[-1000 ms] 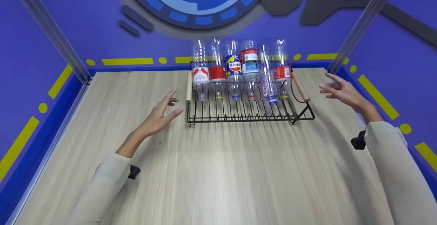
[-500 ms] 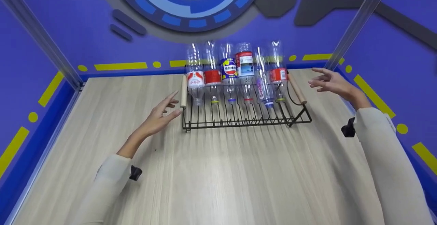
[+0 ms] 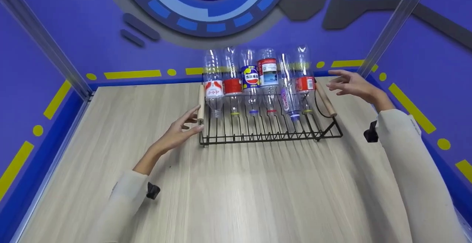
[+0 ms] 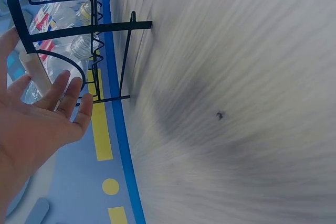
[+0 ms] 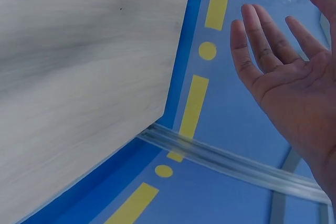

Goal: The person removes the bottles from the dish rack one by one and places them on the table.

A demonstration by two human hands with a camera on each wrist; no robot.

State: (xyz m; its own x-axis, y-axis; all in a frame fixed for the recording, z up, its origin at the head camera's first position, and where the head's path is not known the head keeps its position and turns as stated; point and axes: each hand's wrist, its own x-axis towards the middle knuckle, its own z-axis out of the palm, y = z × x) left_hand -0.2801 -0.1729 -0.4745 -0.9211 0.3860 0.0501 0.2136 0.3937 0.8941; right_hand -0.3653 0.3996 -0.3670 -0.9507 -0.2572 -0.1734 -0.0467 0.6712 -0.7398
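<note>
A black wire rack (image 3: 258, 141) with wooden handles stands towards the back of the table. Several clear plastic bottles lean in it neck down, among them one with a blue label (image 3: 251, 76) and one with a red label (image 3: 305, 83). My left hand (image 3: 176, 135) is at the rack's left handle (image 3: 201, 103), fingers spread beside it and thumb near the front corner. In the left wrist view the palm of that hand (image 4: 39, 121) shows, fingers loosely extended. My right hand (image 3: 354, 87) hovers right of the right handle (image 3: 326, 99), fingers apart and holding nothing.
The pale wooden table (image 3: 236, 198) extends in front of the rack. Blue-purple panels (image 3: 177, 55) with yellow marks rise behind and at both sides. Metal posts (image 3: 391, 25) stand at the back corners.
My left hand has moved right and reached the left handle. My right hand has moved left, closer to the right handle. The bottles keep their places in the rack.
</note>
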